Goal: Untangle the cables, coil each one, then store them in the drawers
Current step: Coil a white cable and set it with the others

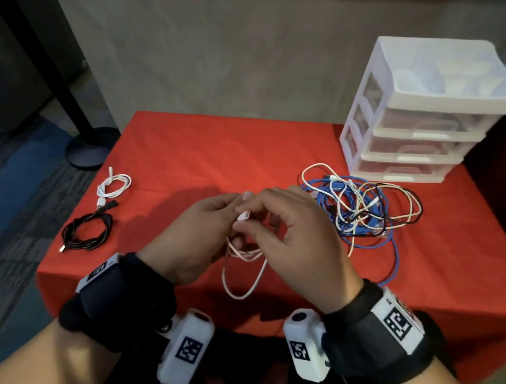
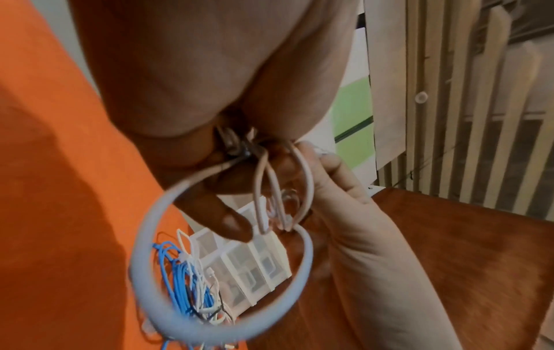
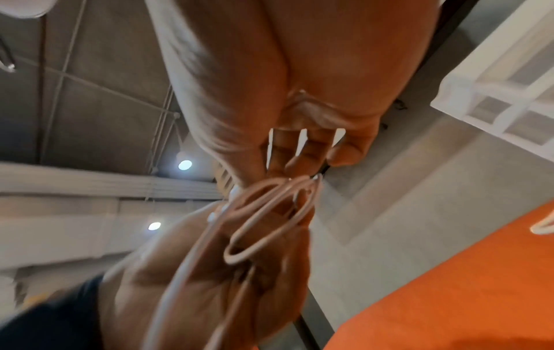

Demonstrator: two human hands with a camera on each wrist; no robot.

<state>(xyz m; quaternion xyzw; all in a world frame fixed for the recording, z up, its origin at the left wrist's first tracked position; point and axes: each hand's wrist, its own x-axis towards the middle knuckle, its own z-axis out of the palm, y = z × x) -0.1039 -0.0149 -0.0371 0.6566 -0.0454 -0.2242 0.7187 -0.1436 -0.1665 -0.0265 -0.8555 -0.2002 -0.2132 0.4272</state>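
Two coiled cables, a thin white one [image 1: 114,186] and a black one [image 1: 87,230], lie done on the red-clothed surface [image 1: 205,150]. Both the left hand [image 1: 194,235] and right hand [image 1: 296,242] pinch a half-wound pale cable [image 1: 244,267]. The blue-white-black tangle [image 1: 361,206] and the white plastic drawers [image 1: 424,120] wait.

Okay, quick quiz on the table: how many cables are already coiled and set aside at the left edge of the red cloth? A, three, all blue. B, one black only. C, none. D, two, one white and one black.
D: a coiled white cable and a coiled black cable lie near the red cloth's left edge, apart from the tangled pile.
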